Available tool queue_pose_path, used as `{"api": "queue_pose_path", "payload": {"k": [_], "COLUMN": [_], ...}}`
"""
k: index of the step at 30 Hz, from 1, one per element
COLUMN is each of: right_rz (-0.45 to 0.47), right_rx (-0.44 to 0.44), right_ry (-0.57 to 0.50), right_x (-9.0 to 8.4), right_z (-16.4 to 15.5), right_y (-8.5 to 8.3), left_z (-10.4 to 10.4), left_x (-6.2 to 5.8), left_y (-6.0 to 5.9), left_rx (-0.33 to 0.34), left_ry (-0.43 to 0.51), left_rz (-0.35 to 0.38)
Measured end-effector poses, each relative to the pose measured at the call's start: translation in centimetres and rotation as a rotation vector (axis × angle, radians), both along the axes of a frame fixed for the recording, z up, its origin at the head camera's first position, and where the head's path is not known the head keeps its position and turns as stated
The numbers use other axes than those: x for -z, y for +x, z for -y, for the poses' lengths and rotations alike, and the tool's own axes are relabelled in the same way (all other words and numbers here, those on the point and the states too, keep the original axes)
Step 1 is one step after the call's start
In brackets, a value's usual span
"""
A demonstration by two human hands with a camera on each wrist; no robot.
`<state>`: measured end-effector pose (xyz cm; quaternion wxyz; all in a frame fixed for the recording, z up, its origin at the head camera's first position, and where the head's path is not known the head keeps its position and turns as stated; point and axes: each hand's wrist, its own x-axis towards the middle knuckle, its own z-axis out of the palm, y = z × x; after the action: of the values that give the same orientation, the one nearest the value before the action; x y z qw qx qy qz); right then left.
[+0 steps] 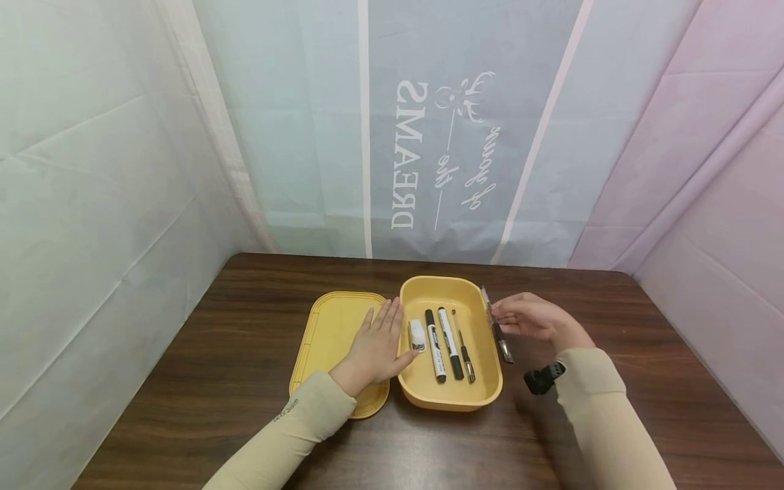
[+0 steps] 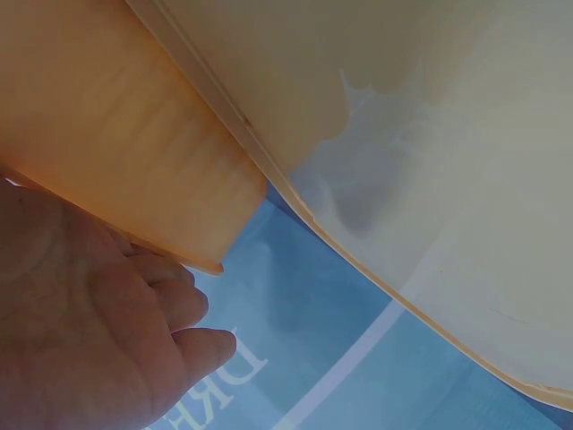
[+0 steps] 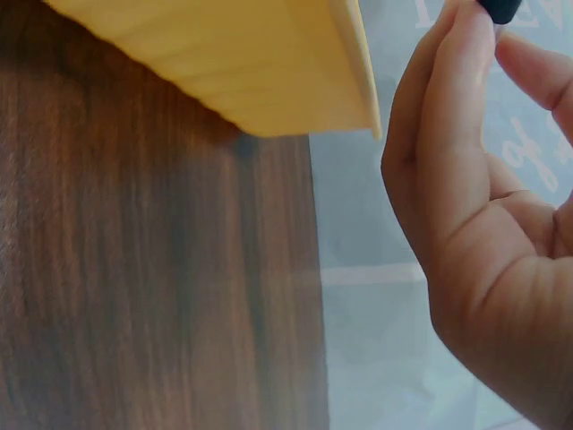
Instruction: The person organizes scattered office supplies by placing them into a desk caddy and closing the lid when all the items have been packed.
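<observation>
My right hand [image 1: 533,317] pinches a pen [image 1: 497,328] with a clear barrel and a dark end. It holds the pen slanted along the right rim of a yellow plastic bin [image 1: 450,403]. In the right wrist view only the pen's black end [image 3: 501,9] shows between thumb and fingers. My left hand [image 1: 376,347] lies with straight fingers against the bin's left rim. Inside the bin are two white-and-black markers [image 1: 435,347], another clear pen [image 1: 465,357] and a small white item [image 1: 416,333] with a metal end, side by side.
A yellow lid [image 1: 331,323] lies flat left of the bin, partly beneath my left forearm. Both rest on a dark wood-grain table [image 1: 245,354]. A printed cloth [image 1: 306,136] hangs behind its far edge, and pale cloth walls stand at both sides.
</observation>
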<state>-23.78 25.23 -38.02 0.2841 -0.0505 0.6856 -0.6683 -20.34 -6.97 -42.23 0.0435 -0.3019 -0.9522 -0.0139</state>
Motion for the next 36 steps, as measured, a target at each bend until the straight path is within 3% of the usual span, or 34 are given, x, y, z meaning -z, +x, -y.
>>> {"api": "queue_pose_path", "payload": {"k": [14, 21, 30, 36], "right_rz": [-0.038, -0.112, -0.145, -0.244], "right_rx": [-0.025, -0.013, 0.019, -0.012], "right_ry": [0.182, 0.431, 0.612, 0.8], "right_x": [-2.1, -3.1, -2.9, -2.7], "right_z": [2.3, 4.1, 6.4, 7.7], "right_y": [-0.8, -1.1, -1.3, -1.6], "left_z": [-0.7, -0.9, -1.3, -1.3], "left_x": [-0.7, -0.9, -1.2, -1.2], "left_y": [-0.2, -0.4, -0.4, -0.5], "left_rx": [-0.02, -0.03, -0.035, -0.03], "left_ry": [0.001, -0.002, -0.02, -0.012], "left_rz": [0.03, 0.042, 0.049, 0.048]}}
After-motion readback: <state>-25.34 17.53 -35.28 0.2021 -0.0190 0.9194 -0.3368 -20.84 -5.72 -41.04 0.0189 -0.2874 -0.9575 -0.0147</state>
